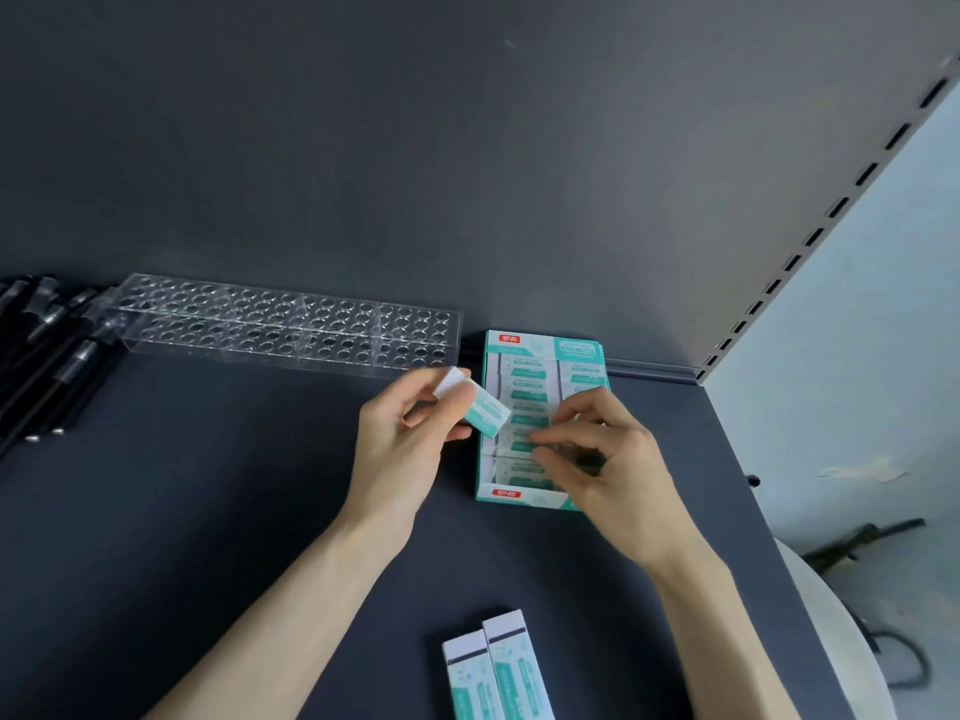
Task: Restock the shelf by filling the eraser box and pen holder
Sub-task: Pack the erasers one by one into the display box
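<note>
Mid-frame, left hand (400,449) grips a blocky white eraser (475,407) in a teal sleeve, right hand (610,462) curls, pinching packed erasers (527,381) in the cardboard box (506,494).

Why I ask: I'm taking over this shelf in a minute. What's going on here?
A person is filling the eraser box on the dark shelf. Their left hand holds one eraser beside the box, while the right hand reaches down among the packed erasers inside; whether it pinches one is unclear. The clear pen holder has no pens in it; the black pens lie piled to its left. Two long packs lie at the near edge.
</note>
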The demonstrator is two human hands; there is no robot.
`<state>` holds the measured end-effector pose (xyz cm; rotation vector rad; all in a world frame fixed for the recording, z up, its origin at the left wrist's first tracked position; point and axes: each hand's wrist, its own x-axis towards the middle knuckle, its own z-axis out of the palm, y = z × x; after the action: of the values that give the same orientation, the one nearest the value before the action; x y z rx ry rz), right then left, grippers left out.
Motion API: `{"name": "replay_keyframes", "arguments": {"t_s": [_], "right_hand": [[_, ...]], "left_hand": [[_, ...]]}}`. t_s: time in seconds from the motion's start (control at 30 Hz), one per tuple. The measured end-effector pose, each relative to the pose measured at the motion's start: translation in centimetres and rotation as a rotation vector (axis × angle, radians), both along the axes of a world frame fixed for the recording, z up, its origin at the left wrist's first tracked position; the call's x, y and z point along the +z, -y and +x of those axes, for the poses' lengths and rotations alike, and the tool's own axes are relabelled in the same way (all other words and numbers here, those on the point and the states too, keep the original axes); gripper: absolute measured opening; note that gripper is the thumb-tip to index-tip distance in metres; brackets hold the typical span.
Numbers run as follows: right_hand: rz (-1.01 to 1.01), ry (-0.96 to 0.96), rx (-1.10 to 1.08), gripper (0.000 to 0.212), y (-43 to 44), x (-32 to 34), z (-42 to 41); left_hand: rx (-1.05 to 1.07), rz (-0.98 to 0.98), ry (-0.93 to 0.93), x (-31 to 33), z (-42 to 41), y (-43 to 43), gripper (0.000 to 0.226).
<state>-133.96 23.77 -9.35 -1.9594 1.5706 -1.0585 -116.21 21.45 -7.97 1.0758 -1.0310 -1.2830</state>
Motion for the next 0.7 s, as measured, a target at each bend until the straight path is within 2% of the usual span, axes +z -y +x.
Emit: {"name": "replay_keyframes", "arguments": {"t_s": [0.1, 0.23, 0.3, 0.37, 0.5, 0.53, 0.6, 0.7], "right_hand": [[-0.016, 0.052, -0.014, 0.016, -0.2, 0.3, 0.1], [0.063, 0.306, -0.060, 0.023, -0.9, 1.5, 0.4], [0.156, 0.461, -0.022, 0.029, -1.1, 1.9, 0.7], [0.160, 0.554, 0.027, 0.030, -1.4, 2.1, 0.8], [0.111, 0.527, 0.059, 0.028, -1.7, 2.3, 0.5], [0.096, 0.516, 0.058, 0.027, -1.7, 2.3, 0.3], [0.060, 0.478, 0.022, 0.027, -1.8, 2.4, -0.3], [0.011, 0.376, -0.061, 0.029, -1.8, 2.4, -2.2]], "left_hand": [[-0.029, -0.007, -0.036, 0.1, 0.0, -0.2, 0.010], [-0.111, -0.055, 0.010, 0.4, -0.1, -0.7, 0.011], [-0.131, -0.077, 0.005, 0.5, -0.3, -1.0, 0.012], [-0.140, -0.094, 0.021, 0.4, -0.5, -1.2, 0.012], [-0.141, -0.102, 0.080, 0.1, -0.8, -1.4, 0.017], [-0.139, -0.118, 0.117, -0.1, -0.8, -1.4, 0.016], [-0.102, -0.181, 0.304, -0.7, -0.8, -1.5, 0.018], [-0.087, -0.219, 0.601, -1.4, -0.3, -1.7, 0.042]]}}
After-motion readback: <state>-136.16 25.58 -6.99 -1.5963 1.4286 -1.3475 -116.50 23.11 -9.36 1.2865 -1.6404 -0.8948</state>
